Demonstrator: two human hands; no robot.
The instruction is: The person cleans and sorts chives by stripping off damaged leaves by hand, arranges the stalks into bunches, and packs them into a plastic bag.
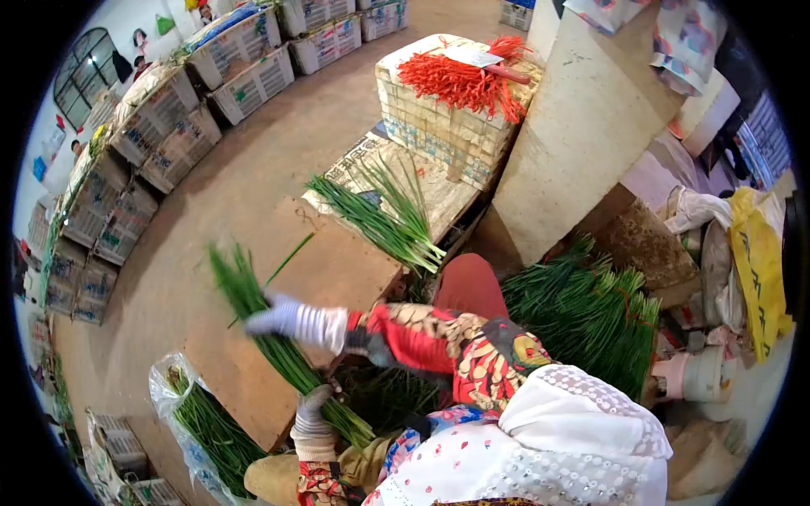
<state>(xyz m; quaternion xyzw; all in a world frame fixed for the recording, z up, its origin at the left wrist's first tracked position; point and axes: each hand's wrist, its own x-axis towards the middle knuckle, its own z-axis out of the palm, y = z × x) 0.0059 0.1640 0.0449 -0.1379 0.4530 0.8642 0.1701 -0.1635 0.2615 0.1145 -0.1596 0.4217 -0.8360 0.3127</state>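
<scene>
A long bunch of spring onions [283,354] lies slantwise over my lap and the edge of the brown board [337,270]. My left hand [312,413], in a grey glove, is closed round its lower part. My right hand [291,320], in a striped, pale glove, lies across the bunch higher up; motion blurs its fingers, so their grip is unclear. The leafy tops are blurred too. One loose green stalk [289,257] rests on the board. Beyond it, another bunch of spring onions [384,215] with white ends lies on a flattened printed surface.
Red ties [464,80] are heaped on a foam box [439,126] beside a pillar [578,135]. A big pile of greens [582,312] lies on my right. At my left, a clear plastic bag [173,384] holds more greens. Stacked boxes [245,63] line the far wall.
</scene>
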